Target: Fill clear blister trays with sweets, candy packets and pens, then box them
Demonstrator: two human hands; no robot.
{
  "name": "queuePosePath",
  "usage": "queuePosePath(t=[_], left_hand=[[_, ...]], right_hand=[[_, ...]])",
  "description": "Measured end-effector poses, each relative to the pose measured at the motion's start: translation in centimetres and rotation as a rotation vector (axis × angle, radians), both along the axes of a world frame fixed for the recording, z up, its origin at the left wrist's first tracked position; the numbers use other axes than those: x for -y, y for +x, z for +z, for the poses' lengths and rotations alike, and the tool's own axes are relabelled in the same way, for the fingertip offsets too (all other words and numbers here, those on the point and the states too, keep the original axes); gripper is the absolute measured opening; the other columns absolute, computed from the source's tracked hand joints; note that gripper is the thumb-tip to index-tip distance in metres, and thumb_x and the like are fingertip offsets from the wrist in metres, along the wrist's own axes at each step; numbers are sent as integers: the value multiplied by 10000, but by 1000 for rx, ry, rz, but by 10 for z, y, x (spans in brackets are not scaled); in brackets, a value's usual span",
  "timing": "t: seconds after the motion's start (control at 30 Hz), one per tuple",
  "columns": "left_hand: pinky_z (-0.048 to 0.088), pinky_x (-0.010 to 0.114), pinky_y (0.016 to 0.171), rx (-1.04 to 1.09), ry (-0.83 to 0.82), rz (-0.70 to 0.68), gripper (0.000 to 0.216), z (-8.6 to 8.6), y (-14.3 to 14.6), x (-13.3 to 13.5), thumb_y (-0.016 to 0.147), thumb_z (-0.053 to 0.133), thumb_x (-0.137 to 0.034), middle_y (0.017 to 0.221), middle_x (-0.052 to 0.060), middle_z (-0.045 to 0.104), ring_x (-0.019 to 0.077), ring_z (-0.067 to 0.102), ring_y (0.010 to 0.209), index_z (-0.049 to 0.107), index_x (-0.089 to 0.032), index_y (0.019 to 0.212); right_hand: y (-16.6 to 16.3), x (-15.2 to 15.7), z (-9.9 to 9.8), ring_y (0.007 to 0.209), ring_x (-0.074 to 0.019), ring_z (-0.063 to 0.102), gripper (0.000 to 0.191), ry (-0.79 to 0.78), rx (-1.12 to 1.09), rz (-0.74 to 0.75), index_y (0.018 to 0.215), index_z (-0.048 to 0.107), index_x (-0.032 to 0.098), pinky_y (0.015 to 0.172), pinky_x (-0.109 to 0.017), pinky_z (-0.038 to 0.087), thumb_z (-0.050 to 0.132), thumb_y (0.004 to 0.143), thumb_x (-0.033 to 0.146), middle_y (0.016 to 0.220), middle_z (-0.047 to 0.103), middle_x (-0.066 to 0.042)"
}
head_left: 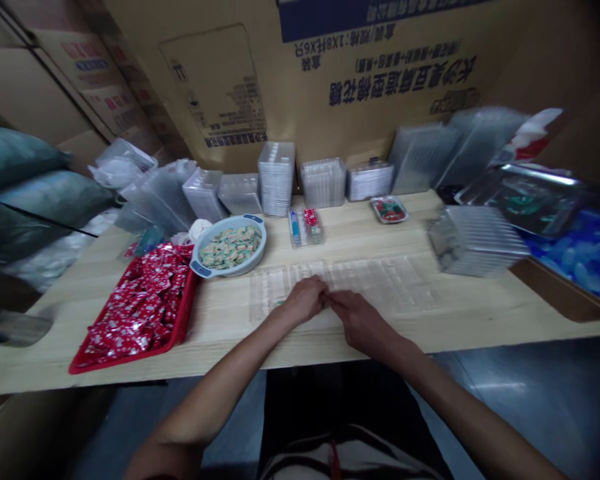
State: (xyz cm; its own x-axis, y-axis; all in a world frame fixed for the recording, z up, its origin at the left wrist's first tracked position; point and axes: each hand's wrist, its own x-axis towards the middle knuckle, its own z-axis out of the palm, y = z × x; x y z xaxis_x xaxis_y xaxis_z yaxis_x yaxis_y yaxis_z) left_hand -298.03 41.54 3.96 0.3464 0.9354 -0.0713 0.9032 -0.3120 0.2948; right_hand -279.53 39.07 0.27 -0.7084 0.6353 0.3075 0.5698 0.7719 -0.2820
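My left hand [307, 298] and my right hand [361, 321] meet over the table's front middle, fingertips bent and pressed together. Whatever they pinch, if anything, is hidden by the fingers. Beneath and around them lie clear plastic trays with moulded compartments: one left tray [266, 293], one behind the left hand [309, 270], and a wider stretch of trays [390, 283] to the right. A small green item shows in the left tray by my left wrist. Behind these lies a filled clear tray [307, 227] with a blue piece and a red packet.
Left stand a red basket [186, 320] of red patterned packets and a blue-grey bowl [254, 263] of small packets. Stacked clear trays [277, 179] line the cardboard box [320, 133]. At right are a small dish [390, 209], a tray stack [480, 241], a metal tray [545, 175] and a blue-lined carton [560, 287].
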Motion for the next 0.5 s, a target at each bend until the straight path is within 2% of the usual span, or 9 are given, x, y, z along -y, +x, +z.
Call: queuePosePath(t=[0.07, 0.17, 0.23, 0.3, 0.37, 0.43, 0.5], left_hand=[[528, 313, 862, 12, -43, -29, 250, 2, 0, 5, 837, 604, -94, 1064, 135, 748, 255, 701, 989, 786, -127, 1004], [538, 294, 845, 165, -114, -40, 320, 5, -12, 6, 829, 596, -81, 997, 99, 768, 227, 710, 945, 777, -149, 1084], [537, 280, 881, 269, -51, 28, 368, 12, -32, 2, 858, 557, -70, 1017, 81, 774, 202, 709, 964, 762, -164, 1149], [513, 290, 970, 274, 111, 187, 385, 26, -63, -6, 884, 518, -54, 1106, 100, 764, 206, 695, 1056, 756, -152, 1170], [482, 339, 1041, 190, 263, 445, 372, 44, -99, -14, 898, 498, -49, 1199, 148, 728, 251, 666, 1148, 760, -128, 1151], [459, 419, 1071, 149, 294, 701, 323, 60, -134, -21, 884, 557, -73, 1271, 207, 677, 328, 630, 1213, 758, -106, 1135], [435, 472, 1088, 206, 247, 825, 263, 69, -162, -26, 804, 696, -98, 1297, 237, 651, 393, 597, 1250, 769, -103, 1057]], right_hand=[[-5, -2, -13, 1089, -285, 619, 530, 51, -30, 46, 1270, 666, 40, 948, -426, 544, 444, 797, -45, 1257, 672, -193], [-11, -9, -29, 1041, -280, 654, 531, 146, -61, 83, 1215, 708, 52, 884, -402, 566, 436, 774, -68, 1189, 700, -199], [-13, -13, -30, 992, -286, 678, 510, 167, -8, 94, 1120, 755, 75, 851, -405, 574, 435, 753, -77, 1136, 718, -197], [-14, -15, -21, 971, -300, 693, 485, 115, 104, 96, 1004, 786, 104, 855, -427, 576, 436, 723, -81, 1105, 730, -184], [-16, -13, -6, 1001, -313, 699, 486, 13, 232, 79, 937, 794, 126, 899, -447, 568, 427, 701, -88, 1100, 736, -169], [-18, -11, 13, 1006, -316, 705, 496, -85, 349, 53, 915, 796, 136, 927, -459, 556, 411, 700, -91, 1075, 742, -158], [-22, -13, 29, 976, -312, 714, 518, -146, 416, 32, 943, 796, 144, 923, -464, 550, 392, 718, -88, 1048, 748, -147]])
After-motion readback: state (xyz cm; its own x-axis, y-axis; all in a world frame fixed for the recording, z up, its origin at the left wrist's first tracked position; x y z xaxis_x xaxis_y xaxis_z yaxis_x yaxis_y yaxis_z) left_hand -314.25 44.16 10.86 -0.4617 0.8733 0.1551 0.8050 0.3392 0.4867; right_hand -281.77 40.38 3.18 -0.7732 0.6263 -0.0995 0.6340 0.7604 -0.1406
